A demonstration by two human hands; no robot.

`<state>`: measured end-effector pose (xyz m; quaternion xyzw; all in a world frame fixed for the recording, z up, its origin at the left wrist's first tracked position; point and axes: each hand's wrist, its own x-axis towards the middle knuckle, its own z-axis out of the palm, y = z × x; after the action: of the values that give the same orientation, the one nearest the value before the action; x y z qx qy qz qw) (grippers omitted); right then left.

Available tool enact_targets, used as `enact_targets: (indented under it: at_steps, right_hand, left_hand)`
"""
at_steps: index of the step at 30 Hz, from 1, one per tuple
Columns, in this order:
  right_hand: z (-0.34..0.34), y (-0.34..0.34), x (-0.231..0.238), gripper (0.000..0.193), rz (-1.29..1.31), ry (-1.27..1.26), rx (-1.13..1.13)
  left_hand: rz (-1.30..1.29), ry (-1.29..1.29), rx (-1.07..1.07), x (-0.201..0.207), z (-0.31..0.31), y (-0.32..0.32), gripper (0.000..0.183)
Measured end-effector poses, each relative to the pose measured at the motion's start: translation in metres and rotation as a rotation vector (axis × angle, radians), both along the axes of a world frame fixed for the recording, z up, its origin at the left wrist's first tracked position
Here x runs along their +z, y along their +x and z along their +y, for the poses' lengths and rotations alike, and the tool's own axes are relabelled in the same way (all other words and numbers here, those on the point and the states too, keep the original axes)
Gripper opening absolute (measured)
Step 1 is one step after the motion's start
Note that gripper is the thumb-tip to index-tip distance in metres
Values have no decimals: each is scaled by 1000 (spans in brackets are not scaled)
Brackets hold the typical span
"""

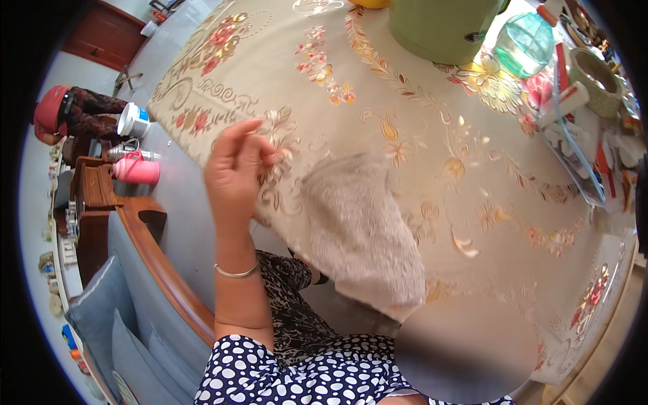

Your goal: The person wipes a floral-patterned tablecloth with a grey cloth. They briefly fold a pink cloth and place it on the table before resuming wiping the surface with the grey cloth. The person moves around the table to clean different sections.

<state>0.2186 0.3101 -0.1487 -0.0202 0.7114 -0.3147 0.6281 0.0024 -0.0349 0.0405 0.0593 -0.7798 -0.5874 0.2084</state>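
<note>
My left hand [237, 162] is raised over the table's left edge, its fingers loosely bent and apart, with nothing seen in them. A thin silver bangle [236, 271] circles that wrist. Just right of the hand, and apart from it, a greyish-beige cloth [361, 229] lies crumpled on the table, its lower end at the near edge. Under it spreads a shiny beige tablecloth [398, 169] with flower patterns. My right hand does not show; a blurred oval patch covers part of the lower right.
At the back stand a green container [435, 30] and a clear bottle of greenish liquid [523, 44]. A clear bin [574, 155] of small items lines the right side. Leftward are a blue-cushioned wooden sofa [162, 263], a pink flask [137, 171], a white bucket [133, 121] and a person bending [54, 111].
</note>
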Motion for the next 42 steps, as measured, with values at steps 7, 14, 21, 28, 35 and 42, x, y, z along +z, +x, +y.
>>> enact_targets:
  at_steps: [7,14,21,28,35,42]
  right_hand:
    - [-17,-33,8,40,35,75,-89]
    - [-43,-46,13,39,92,125,-140]
    - [-85,-39,26,39,156,174,-166]
    - [-145,-30,37,38,251,163,-139]
    - [-167,-35,35,38,321,60,-150]
    - [-159,-35,33,37,321,-8,-157]
  left_hand:
    - [105,-260,-25,15,-40,-60,19]
    - [220,-522,-75,25,-67,-105,16]
    - [340,-691,-269,26,-61,-99,22]
    - [335,-551,-356,15,-70,-93,21]
    - [101,-813,-3,1,-130,-91,26]
    - [206,-998,-46,-11,-130,-99,35]
